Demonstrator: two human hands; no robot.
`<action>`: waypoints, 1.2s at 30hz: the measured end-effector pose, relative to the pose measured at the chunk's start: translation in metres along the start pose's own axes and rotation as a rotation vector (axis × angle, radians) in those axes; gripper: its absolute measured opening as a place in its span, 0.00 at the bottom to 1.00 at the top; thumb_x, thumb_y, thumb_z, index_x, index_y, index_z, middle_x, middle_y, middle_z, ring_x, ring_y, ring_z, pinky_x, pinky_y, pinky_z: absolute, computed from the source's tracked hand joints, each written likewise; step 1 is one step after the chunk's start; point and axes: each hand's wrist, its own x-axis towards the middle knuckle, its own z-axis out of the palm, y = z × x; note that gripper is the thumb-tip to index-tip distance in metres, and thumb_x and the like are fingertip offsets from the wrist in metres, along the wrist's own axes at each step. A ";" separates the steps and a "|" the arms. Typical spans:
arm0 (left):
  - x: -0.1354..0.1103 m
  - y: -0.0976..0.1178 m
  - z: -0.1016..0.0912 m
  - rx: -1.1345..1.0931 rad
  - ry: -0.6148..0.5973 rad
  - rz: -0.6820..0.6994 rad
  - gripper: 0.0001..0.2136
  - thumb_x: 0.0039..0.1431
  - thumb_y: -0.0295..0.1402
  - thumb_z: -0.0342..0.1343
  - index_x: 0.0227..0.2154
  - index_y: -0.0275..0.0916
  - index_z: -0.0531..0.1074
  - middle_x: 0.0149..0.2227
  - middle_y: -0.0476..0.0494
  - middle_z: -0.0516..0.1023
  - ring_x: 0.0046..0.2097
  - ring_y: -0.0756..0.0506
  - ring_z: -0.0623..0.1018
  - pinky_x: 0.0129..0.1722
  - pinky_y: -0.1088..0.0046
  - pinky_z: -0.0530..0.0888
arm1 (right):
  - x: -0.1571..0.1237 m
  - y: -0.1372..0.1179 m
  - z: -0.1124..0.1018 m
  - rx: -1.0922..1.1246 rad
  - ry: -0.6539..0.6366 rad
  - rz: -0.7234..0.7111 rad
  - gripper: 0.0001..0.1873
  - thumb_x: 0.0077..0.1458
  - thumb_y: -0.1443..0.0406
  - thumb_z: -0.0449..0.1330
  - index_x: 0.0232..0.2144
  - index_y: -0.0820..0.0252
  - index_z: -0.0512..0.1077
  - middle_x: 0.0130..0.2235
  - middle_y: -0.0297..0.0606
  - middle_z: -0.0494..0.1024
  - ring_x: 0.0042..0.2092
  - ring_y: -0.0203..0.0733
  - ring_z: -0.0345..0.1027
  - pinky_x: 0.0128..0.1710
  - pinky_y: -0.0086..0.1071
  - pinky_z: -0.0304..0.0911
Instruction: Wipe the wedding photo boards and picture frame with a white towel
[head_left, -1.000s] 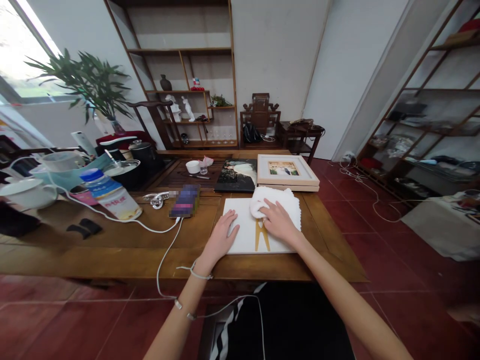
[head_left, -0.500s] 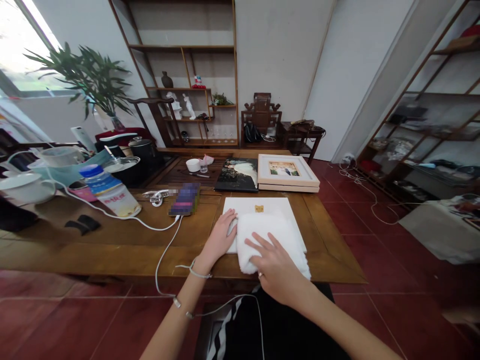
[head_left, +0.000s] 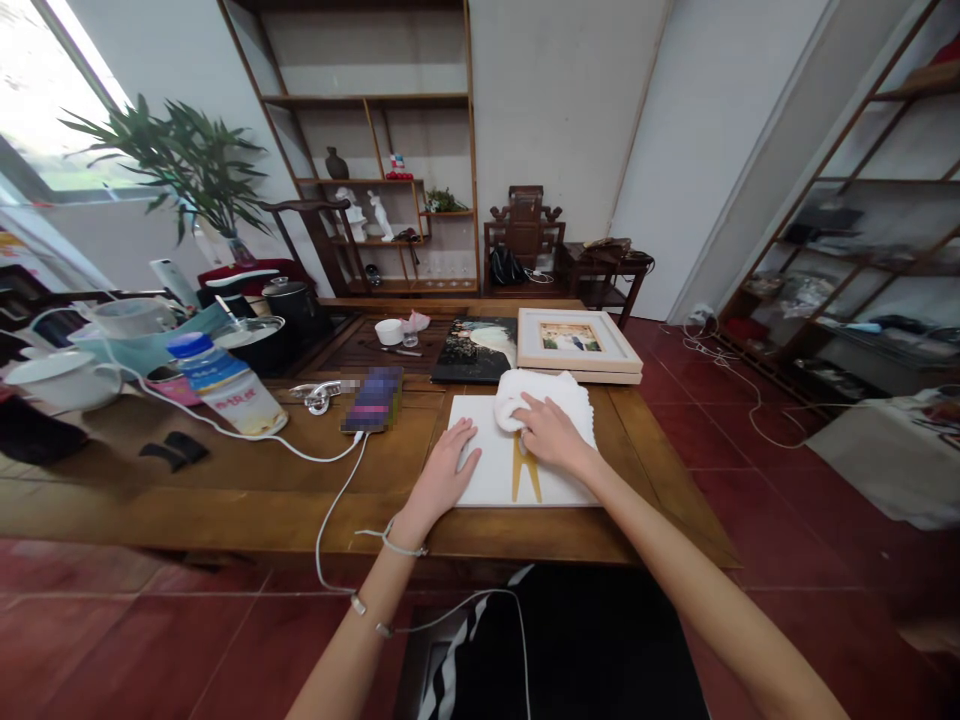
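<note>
A white board with a gold stand mark lies flat on the wooden table in front of me. My left hand rests flat on its left edge, fingers spread. My right hand presses a white cloth onto the far part of the board, fingers stretched over the cloth. The cloth is bunched under my fingertips.
Behind the board lie a dark photo print and a light-framed picture. To the left are a phone on a white cable, a plastic bottle, keys, pots and bowls. Shelves line the walls.
My right hand has pushed the cloth from the board's near edge back up to its far edge, uncovering the gold mark. My left hand has stayed on the board's left side.
</note>
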 end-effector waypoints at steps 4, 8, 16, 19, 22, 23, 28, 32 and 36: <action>-0.001 -0.001 0.001 -0.008 0.001 0.015 0.17 0.59 0.33 0.47 0.50 0.36 0.65 0.56 0.34 0.64 0.60 0.41 0.62 0.59 0.54 0.57 | -0.015 -0.016 0.007 -0.056 0.048 -0.063 0.21 0.45 0.75 0.49 0.42 0.61 0.70 0.59 0.44 0.60 0.63 0.49 0.42 0.58 0.52 0.41; -0.001 -0.001 0.001 -0.021 0.025 0.030 0.16 0.60 0.31 0.45 0.50 0.37 0.66 0.55 0.36 0.66 0.59 0.42 0.63 0.58 0.55 0.59 | -0.056 -0.044 0.004 -0.028 -0.009 -0.149 0.19 0.45 0.75 0.51 0.40 0.61 0.72 0.59 0.43 0.60 0.63 0.50 0.41 0.59 0.53 0.39; 0.000 0.001 0.001 -0.001 0.032 0.035 0.15 0.60 0.30 0.44 0.48 0.35 0.67 0.54 0.35 0.67 0.58 0.42 0.64 0.58 0.57 0.60 | -0.103 -0.058 -0.020 0.100 -0.138 -0.205 0.19 0.44 0.75 0.49 0.37 0.56 0.72 0.58 0.34 0.63 0.62 0.43 0.45 0.61 0.46 0.40; 0.000 0.000 0.001 -0.011 0.023 0.025 0.15 0.60 0.30 0.44 0.49 0.35 0.66 0.55 0.35 0.66 0.59 0.42 0.63 0.59 0.56 0.59 | -0.086 -0.039 -0.016 0.109 -0.095 -0.168 0.20 0.44 0.76 0.48 0.37 0.56 0.71 0.58 0.35 0.63 0.62 0.42 0.46 0.60 0.46 0.43; -0.001 -0.001 0.001 -0.021 0.023 0.018 0.16 0.59 0.30 0.45 0.49 0.35 0.66 0.55 0.34 0.66 0.59 0.41 0.63 0.59 0.55 0.58 | -0.061 -0.015 -0.006 0.083 -0.004 -0.124 0.22 0.44 0.76 0.47 0.40 0.58 0.70 0.59 0.38 0.61 0.62 0.42 0.44 0.60 0.46 0.42; -0.001 -0.001 0.001 -0.024 0.022 0.018 0.16 0.59 0.30 0.45 0.49 0.35 0.66 0.55 0.34 0.66 0.59 0.41 0.62 0.59 0.54 0.57 | -0.052 -0.008 -0.003 0.072 0.023 -0.102 0.23 0.44 0.76 0.47 0.41 0.58 0.70 0.59 0.38 0.60 0.62 0.42 0.44 0.60 0.46 0.42; 0.000 -0.002 0.002 -0.029 0.024 0.013 0.15 0.59 0.31 0.45 0.49 0.37 0.67 0.55 0.36 0.67 0.59 0.42 0.63 0.59 0.55 0.57 | -0.021 0.006 0.005 0.023 0.068 0.032 0.22 0.47 0.75 0.47 0.44 0.60 0.69 0.58 0.44 0.62 0.61 0.45 0.48 0.58 0.47 0.44; 0.000 0.001 0.001 -0.034 0.024 -0.016 0.16 0.61 0.33 0.43 0.50 0.35 0.65 0.55 0.34 0.66 0.59 0.42 0.63 0.59 0.56 0.58 | -0.018 -0.008 0.008 -0.011 0.089 -0.009 0.21 0.45 0.75 0.48 0.41 0.61 0.70 0.58 0.43 0.62 0.62 0.49 0.46 0.57 0.51 0.44; 0.001 0.004 0.000 -0.057 0.052 -0.038 0.18 0.63 0.34 0.40 0.52 0.34 0.62 0.55 0.34 0.66 0.58 0.42 0.65 0.58 0.58 0.60 | -0.038 -0.027 0.010 0.020 0.053 -0.168 0.19 0.43 0.76 0.50 0.36 0.60 0.72 0.59 0.39 0.61 0.63 0.49 0.41 0.59 0.52 0.39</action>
